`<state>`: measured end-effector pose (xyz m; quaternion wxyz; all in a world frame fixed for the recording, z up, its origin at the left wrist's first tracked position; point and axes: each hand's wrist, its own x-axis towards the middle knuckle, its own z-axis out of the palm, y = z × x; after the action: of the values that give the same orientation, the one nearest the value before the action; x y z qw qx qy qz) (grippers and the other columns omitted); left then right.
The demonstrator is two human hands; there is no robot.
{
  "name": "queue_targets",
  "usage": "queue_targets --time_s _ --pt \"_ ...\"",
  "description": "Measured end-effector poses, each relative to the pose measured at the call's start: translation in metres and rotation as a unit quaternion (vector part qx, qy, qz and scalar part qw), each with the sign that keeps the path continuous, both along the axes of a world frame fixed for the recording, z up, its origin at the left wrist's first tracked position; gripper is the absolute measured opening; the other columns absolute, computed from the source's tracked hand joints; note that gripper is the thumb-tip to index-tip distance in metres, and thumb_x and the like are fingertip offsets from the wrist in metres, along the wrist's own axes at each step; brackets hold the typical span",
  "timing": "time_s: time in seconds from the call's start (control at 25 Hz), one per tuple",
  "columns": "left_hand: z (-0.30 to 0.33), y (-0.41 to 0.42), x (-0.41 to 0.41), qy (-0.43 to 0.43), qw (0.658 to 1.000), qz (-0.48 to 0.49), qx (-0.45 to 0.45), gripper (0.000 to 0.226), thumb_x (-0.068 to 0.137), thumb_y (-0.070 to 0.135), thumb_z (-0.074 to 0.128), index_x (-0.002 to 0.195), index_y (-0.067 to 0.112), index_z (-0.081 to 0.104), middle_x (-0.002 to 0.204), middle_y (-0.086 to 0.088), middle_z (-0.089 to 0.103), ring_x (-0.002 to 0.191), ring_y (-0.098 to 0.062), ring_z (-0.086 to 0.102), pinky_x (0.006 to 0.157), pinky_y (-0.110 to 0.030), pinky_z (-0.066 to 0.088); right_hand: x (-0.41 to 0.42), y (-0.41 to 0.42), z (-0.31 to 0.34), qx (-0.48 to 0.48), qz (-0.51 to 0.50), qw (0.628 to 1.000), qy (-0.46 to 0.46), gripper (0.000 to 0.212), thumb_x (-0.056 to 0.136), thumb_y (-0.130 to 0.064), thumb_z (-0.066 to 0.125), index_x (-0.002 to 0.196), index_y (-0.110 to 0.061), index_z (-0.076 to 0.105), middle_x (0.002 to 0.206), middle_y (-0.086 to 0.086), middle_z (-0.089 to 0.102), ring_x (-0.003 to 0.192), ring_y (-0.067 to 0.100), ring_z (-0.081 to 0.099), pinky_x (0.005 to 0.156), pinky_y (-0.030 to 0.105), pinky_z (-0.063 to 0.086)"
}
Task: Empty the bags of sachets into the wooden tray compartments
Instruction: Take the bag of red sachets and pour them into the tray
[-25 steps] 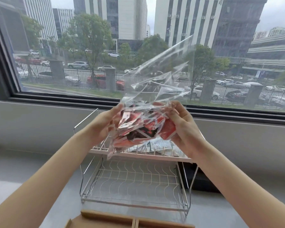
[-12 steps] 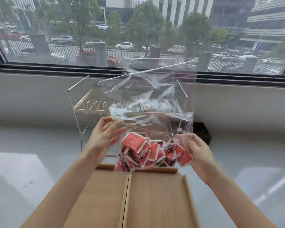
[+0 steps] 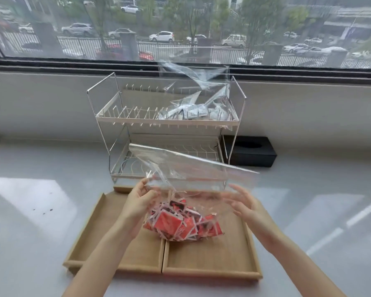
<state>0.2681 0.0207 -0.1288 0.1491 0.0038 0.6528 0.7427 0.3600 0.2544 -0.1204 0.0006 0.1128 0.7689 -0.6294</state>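
Note:
A clear plastic bag [image 3: 193,168] with several red sachets [image 3: 180,221] at its bottom rests on the wooden tray [image 3: 212,269], straddling the divider between the left and right compartments. My left hand [image 3: 140,200] pinches the bag's upper left edge. On the other side, my right hand [image 3: 244,204] is spread against the bag's right wall, fingers apart. A second clear bag with silver-white sachets [image 3: 199,112] lies on the top shelf of the wire rack [image 3: 107,116] behind the tray.
The tray sits on a pale grey counter [image 3: 30,200] below a window. A black tissue box [image 3: 251,151] stands right of the rack. The rack's lower shelf [image 3: 197,148] holds nothing.
The bag of red sachets came down from in front of the rack onto the tray. My right hand let go of the bag's bottom and opened beside it.

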Motion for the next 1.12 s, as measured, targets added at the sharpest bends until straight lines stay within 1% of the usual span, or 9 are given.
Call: queue_targets --time_s 0.08,0.16,0.28,0.52,0.6,0.72,0.84,1.0,1.12 --pt "0.006 -0.002 -0.002 0.011 1.0 0.005 0.015 0.037 0.087 0.006 0.052 0.121 0.019 0.05 0.081 0.002 0.051 0.074 -0.009 0.047 0.066 -0.019 0.041 0.0 0.002 0.006 -0.017 -0.031 0.999 0.025 0.037 0.071 -0.03 0.054 0.107 -0.041 0.054 0.105 -0.009 0.07 0.102 0.0 0.061 0.088 0.02 0.043" --pt "0.018 -0.002 -0.004 0.032 0.999 0.019 0.027 0.02 0.088 0.015 0.051 0.104 0.025 0.057 0.081 0.005 0.051 0.073 -0.007 0.049 0.065 -0.018 0.041 -0.002 0.003 0.013 -0.015 -0.04 0.998 0.044 0.029 0.073 -0.033 0.061 0.102 -0.035 0.06 0.096 -0.007 0.073 0.094 -0.002 0.064 0.089 0.022 0.043" --pt "0.033 -0.002 -0.007 0.063 0.996 0.056 0.037 0.011 0.087 0.022 0.052 0.084 0.029 0.059 0.08 0.007 0.054 0.075 -0.006 0.051 0.067 -0.022 0.038 -0.006 0.006 0.024 -0.024 -0.08 0.993 0.08 0.009 0.086 -0.021 0.058 0.092 -0.024 0.065 0.086 -0.004 0.072 0.08 -0.004 0.065 0.085 0.023 0.044" --pt "0.042 -0.002 -0.007 0.107 0.991 0.07 0.027 0.009 0.085 0.027 0.054 0.077 0.028 0.057 0.078 0.012 0.066 0.081 -0.005 0.061 0.075 -0.022 0.041 -0.024 0.026 0.053 -0.021 -0.125 0.983 0.13 0.02 0.089 -0.008 0.052 0.097 -0.025 0.058 0.09 0.0 0.071 0.087 0.01 0.065 0.088 0.029 0.047" --pt "0.043 -0.002 -0.008 0.119 0.99 0.065 0.024 0.006 0.085 0.027 0.055 0.08 0.028 0.057 0.073 0.015 0.07 0.077 0.0 0.064 0.076 -0.022 0.043 -0.032 0.03 0.07 0.024 -0.134 0.979 0.151 0.031 0.089 0.0 0.047 0.108 -0.025 0.051 0.105 0.006 0.065 0.095 0.012 0.061 0.085 0.019 0.047" --pt "0.049 -0.001 -0.008 0.155 0.986 0.05 0.014 0.003 0.083 0.028 0.056 0.082 0.029 0.059 0.074 0.016 0.071 0.075 0.003 0.064 0.078 -0.023 0.044 -0.041 0.025 0.11 0.098 -0.138 0.959 0.227 0.036 0.088 0.004 0.04 0.11 -0.022 0.051 0.098 0.0 0.064 0.091 0.003 0.061 0.076 0.006 0.046" --pt "0.056 0.002 -0.003 0.191 0.981 0.023 0.003 0.006 0.077 0.031 0.058 0.081 0.028 0.06 0.082 0.009 0.069 0.076 0.001 0.063 0.072 -0.015 0.046 -0.056 0.007 0.146 0.165 -0.044 0.958 0.231 0.027 0.09 -0.004 0.041 0.101 -0.021 0.059 0.087 -0.007 0.068 0.077 -0.003 0.065 0.077 0.007 0.048" --pt "0.06 0.002 0.002 0.221 0.975 -0.001 -0.017 0.006 0.084 0.016 0.057 0.087 0.018 0.062 0.085 0.002 0.067 0.073 0.003 0.063 0.067 -0.007 0.045 -0.078 -0.038 0.149 0.302 0.202 0.93 0.052 0.026 0.094 -0.022 0.042 0.107 -0.016 0.064 0.097 -0.004 0.067 0.088 0.006 0.063 0.075 0.013 0.048" --pt "0.06 0.0 0.005 0.234 0.972 -0.007 -0.026 0.008 0.084 0.011 0.057 0.085 0.016 0.063 0.077 0.01 0.067 0.071 0.005 0.062 0.067 -0.006 0.044 -0.09 -0.062 0.133 0.248 0.305 0.918 -0.054 0.032 0.094 -0.031 0.043 0.11 -0.014 0.065 0.096 -0.008 0.067 0.087 0.006 0.063 0.083 0.022 0.05"
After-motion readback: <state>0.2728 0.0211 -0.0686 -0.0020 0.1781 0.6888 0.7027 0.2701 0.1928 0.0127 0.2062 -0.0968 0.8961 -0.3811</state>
